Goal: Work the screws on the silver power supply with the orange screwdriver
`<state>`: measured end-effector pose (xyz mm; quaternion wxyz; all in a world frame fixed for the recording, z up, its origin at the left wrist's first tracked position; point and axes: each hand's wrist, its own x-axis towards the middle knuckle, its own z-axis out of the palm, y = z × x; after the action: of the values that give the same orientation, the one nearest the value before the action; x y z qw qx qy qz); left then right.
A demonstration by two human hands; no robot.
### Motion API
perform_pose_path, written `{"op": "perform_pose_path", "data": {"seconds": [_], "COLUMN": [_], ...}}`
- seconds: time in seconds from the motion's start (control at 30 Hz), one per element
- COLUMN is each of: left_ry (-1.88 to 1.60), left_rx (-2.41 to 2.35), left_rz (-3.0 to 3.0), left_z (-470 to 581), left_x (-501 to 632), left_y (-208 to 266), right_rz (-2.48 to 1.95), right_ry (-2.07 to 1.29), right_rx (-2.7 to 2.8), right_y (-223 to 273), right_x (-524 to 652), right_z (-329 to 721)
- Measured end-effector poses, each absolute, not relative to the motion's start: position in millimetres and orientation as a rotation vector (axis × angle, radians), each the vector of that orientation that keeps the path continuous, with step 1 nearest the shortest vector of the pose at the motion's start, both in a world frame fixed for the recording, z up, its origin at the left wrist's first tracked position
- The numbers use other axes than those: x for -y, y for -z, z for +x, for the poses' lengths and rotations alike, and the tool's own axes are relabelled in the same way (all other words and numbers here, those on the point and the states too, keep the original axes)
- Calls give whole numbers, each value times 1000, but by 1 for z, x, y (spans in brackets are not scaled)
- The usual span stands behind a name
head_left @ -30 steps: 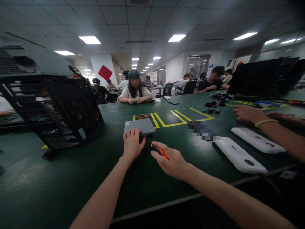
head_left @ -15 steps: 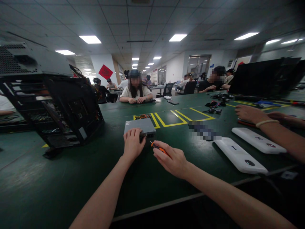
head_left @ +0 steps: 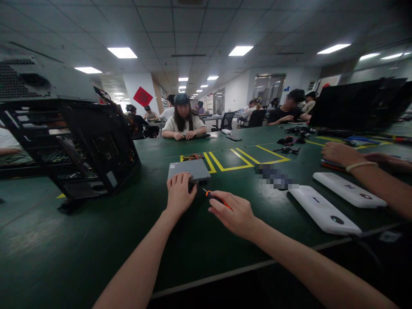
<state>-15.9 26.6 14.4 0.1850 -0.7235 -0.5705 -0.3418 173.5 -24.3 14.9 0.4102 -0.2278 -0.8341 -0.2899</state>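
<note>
Grey metal box [head_left: 196,168] sits on our green bench [head_left: 96,240] in the head view, our left hand [head_left: 178,193] half-curled and holding its near edge. Our right hand [head_left: 236,213] grips an orange-and-black screwdriver [head_left: 208,194], fingers closed (tip near the box).

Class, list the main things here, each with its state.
Grey metal box, lying flat, held by the left grip
Screwdriver, held in the right grip, tip near the box
Computer case, standing, open-sided
Upper box, resting atop the case
Nearer white device, lying flat
Farther white device, lying flat
Ceiling lights, lit
</note>
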Motion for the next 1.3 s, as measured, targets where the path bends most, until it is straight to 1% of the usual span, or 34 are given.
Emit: {"op": "perform_pose_path", "data": {"seconds": [0.17,0.3,0.47,0.7,0.87,1.17,1.3], "left_ry": [949,945,963,958,952,961,952], "left_rx": [1612,1619,1623,1625,1626,1618,1640], "left_rz": [-2037,-2044,-2042,-2046,-2034,-2037,-2037], "left_z": [-16,-16,-15,-15,-15,-15,-15], "left_x": [-27,-26,-26,-25,-26,-26,-26], "left_y": [-15,-15,-15,-16,-15,-15,-15], "right_rz": [-529,-571,-608,-626,-599,-589,-563], "right_ry": [723,770,713,729,639,696,680], "right_rx": [2226,2143,2100,2064,2106,2087,2165], "right_y": [-13,-9,-9,-8,-9,-12,-13], "right_x": [28,25,23,20,22,21,25], "right_z": [173,175,175,175,174,174,173]}}
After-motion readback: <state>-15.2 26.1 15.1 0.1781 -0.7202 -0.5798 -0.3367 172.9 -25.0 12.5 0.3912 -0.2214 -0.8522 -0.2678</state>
